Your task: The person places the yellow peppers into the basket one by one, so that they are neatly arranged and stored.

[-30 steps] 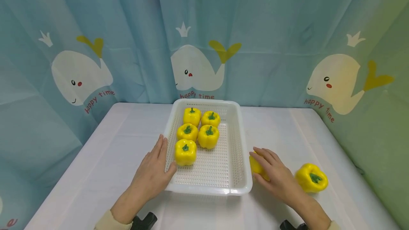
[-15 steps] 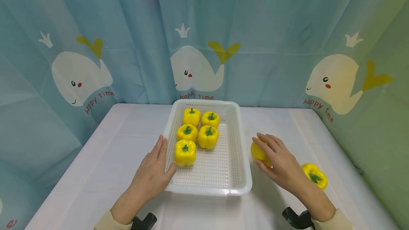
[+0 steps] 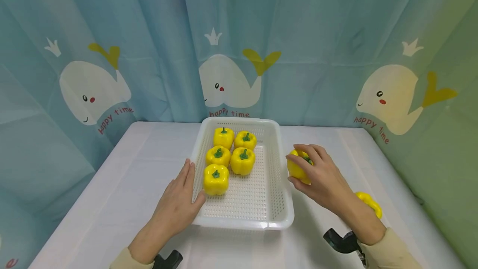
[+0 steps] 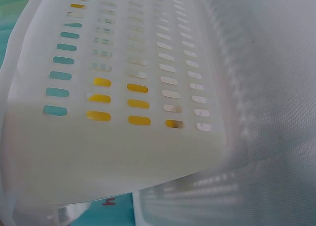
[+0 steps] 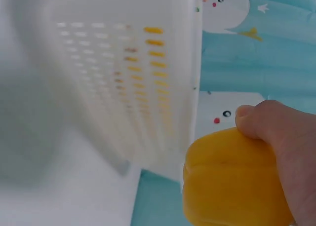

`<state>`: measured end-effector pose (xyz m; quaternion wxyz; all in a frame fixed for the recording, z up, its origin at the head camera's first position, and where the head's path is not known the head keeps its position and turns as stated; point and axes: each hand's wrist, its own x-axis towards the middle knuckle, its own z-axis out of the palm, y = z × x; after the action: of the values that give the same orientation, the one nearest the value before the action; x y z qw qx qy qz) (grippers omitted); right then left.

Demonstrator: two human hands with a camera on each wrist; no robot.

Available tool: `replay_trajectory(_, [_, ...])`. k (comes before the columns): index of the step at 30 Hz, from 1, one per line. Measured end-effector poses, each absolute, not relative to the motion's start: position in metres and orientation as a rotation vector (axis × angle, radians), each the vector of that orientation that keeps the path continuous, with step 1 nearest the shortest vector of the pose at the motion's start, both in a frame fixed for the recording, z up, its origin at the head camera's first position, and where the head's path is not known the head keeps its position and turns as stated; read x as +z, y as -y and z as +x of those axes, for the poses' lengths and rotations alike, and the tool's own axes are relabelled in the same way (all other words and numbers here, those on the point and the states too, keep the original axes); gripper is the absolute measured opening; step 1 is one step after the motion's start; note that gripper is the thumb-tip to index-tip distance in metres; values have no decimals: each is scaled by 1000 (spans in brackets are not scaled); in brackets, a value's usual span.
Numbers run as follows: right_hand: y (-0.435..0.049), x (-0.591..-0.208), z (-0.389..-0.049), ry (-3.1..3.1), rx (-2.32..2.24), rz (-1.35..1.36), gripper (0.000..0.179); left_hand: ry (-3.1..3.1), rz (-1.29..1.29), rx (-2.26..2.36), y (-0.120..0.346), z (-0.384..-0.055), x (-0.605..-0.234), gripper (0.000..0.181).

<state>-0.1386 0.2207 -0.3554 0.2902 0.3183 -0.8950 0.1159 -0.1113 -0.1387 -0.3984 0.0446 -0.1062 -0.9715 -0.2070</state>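
A white perforated plastic basket (image 3: pixel 274 202) stands on the table with several yellow bell peppers (image 3: pixel 242 161) grouped in its left and far part, green stems up. My left hand (image 3: pixel 179 200) rests along the basket's left rim, fingers straight. Beyond the right rim my right hand (image 3: pixel 321 177) grips another yellow bell pepper (image 3: pixel 296 169), thumb on the near side and fingers over the far side. In the right wrist view that held pepper (image 5: pixel 232 179) appears raised beside the basket's side wall (image 5: pixel 108 88). The left wrist view shows only the basket's outer wall (image 4: pixel 118 152).
One more yellow bell pepper (image 3: pixel 369 203) lies on the white tablecloth (image 3: pixel 336 144) at the right, partly hidden by my right forearm. Behind the table hangs a blue curtain (image 3: pixel 317 53) printed with whales. A green curtain (image 3: pixel 448 169) borders the right side.
My right hand has lifted the pepper from beside the basket and moved it up and away from me, then slightly left toward the rim. The left hand and basket stay in place.
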Motion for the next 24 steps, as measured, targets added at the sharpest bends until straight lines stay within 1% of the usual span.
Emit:
replay_trajectory(13, [-180, -343, -146, 2430, 385, 939, 49, 2969, -335, -629, 140, -112, -400, 75])
replay_trajectory(24, [-152, -352, -152, 2514, 392, 1007, 45, 2954, -329, -636, 140, -112, -402, 76])
